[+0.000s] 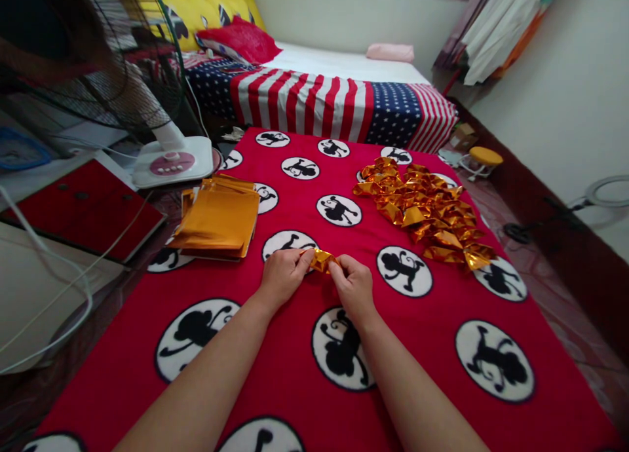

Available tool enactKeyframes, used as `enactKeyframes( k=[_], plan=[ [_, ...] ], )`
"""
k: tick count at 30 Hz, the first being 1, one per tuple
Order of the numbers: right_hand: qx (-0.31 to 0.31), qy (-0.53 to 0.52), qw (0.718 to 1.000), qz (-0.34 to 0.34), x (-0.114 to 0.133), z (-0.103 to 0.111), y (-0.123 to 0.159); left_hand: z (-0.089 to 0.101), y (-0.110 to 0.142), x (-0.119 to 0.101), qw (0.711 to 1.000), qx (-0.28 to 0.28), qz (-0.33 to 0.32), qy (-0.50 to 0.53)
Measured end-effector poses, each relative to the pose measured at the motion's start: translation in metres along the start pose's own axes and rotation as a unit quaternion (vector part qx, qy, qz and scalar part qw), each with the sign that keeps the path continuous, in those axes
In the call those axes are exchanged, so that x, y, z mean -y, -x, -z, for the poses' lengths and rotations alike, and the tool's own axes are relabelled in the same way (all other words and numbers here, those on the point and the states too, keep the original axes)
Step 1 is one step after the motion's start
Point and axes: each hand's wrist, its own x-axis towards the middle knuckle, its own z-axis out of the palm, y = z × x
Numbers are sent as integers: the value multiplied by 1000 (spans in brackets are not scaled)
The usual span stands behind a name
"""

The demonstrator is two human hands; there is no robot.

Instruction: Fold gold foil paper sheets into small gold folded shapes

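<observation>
Both hands meet over the middle of a red cloth point(295, 327) printed with black monkeys in white circles. My left hand point(284, 276) pinches the left end of a folded piece of gold foil paper point(322, 261). At its right end, my right hand point(352, 285) grips the same piece between thumb and fingers. The piece's middle shows shiny and creased; its ends are covered by my fingers. A stack of flat gold paper sheets point(216, 217) lies to the left. Over on the right is a pile of folded gold foil pieces point(422, 206).
A standing fan point(171, 160) is at the left, beside a red-topped box point(83, 200) with loose white cables. Beyond the cloth stands a bed with a stars-and-stripes cover point(314, 105). A yellow-topped stool point(485, 156) sits on the floor at right.
</observation>
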Motion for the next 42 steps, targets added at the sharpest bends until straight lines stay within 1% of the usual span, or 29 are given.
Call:
enactKeyframes(
  k=[9, 20, 26, 34, 39, 42],
  plan=[
    [1, -3, 1000, 0, 2, 1, 0, -1, -1, 1, 1000, 1, 7, -15],
    [6, -1, 1000, -6, 2, 1, 0, -1, -2, 2, 1000, 4, 13, -8],
    [3, -37, 999, -4, 2, 1, 1, -1, -1, 1, 1000, -7, 17, 17],
    [2, -66, 998, -7, 3, 2, 2, 0, -1, -1, 1000, -18, 16, 11],
    [-10, -58, 998, -7, 2, 2, 1, 0, 1, 0, 1000, -22, 6, 10],
    [-25, -66, 997, -20, 3, 2, 1, -1, 1, -1, 1000, -29, -4, 3]
  ],
)
